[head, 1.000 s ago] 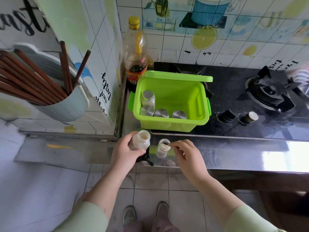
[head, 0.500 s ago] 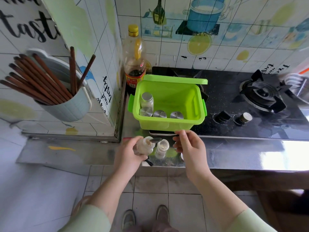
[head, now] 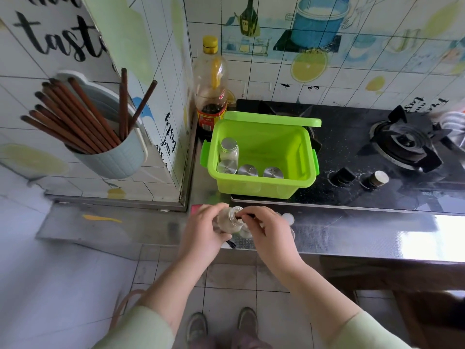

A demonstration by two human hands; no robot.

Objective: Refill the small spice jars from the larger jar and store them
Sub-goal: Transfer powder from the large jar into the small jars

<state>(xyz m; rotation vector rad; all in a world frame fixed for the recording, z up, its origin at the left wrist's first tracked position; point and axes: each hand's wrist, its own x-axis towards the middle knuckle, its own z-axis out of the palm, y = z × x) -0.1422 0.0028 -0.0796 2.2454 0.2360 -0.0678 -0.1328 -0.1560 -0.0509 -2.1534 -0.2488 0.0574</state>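
**Larger clear plastic jar (head: 227,222) held tilted at the counter's front edge**

Larger jar: it is in the air just over the front strip of the steel counter (head: 352,230), open-mouthed, with its threaded neck leaning toward the right and a pale powder low in its body. The left hand (head: 201,229) grips it from the left side, fingers curled round the wall. The right hand (head: 268,234) meets it at the mouth, with thumb and forefinger pinching a small dark object (head: 245,216) against the rim; what that object is cannot be told. Under the right hand's fingers stands a small clear spice jar (head: 246,233), mostly hidden, on the counter. Just beside the right hand lies a round white lid (head: 288,218).

Behind the hands, a lime-green plastic bin (head: 261,190) sits half on the counter and half on the black glass gas stove (head: 377,147), with its green lid (head: 274,120) lying across the back rim. Inside, along the left and front walls, are four small glass jars with silver caps (head: 247,170), one of them taller than the others. A tall plastic bottle with a yellow cap (head: 210,84) stands in the corner behind the bin. On the left wall hangs a pale blue holder full of brown chopsticks (head: 110,157).
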